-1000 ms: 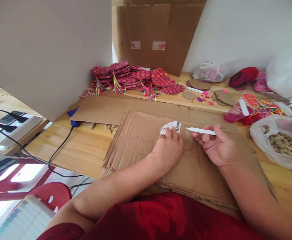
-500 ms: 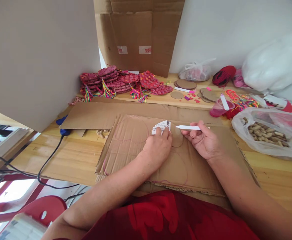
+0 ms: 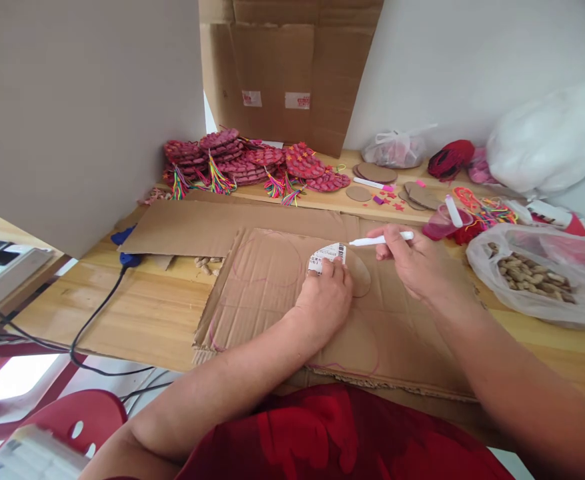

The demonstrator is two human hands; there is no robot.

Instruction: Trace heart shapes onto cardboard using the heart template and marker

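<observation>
Presently, under your left hand (image 3: 326,293): one template (image 3: 361,275), round-edged, with a white barcode label (image 3: 328,252), lying flat on the cardboard sheet (image 3: 412,347); your fingers are laid out over it, uncurled, rather than gripping. In your right hand (image 3: 415,263): one white pen (image 3: 372,241), held between thumb and fingers, tip pointing left beside the template's upper edge; contact cannot be told. On the sheet, left of the template: one pinkish outline (image 3: 267,259). To your right, on the table (image 3: 107,313): one plastic bag (image 3: 487,293) of peanuts (image 3: 532,277); beyond it, coloured threads (image 3: 497,210) and one pink cup (image 3: 436,227). Beyond the sheet: one cardboard strip (image 3: 197,230); pink discs (image 3: 252,172), stacked, with tassels (image 3: 219,177); one marker (image 3: 369,183), lying flat; red stars (image 3: 399,207), scattered; one bundle of red yarn (image 3: 451,158).
</observation>
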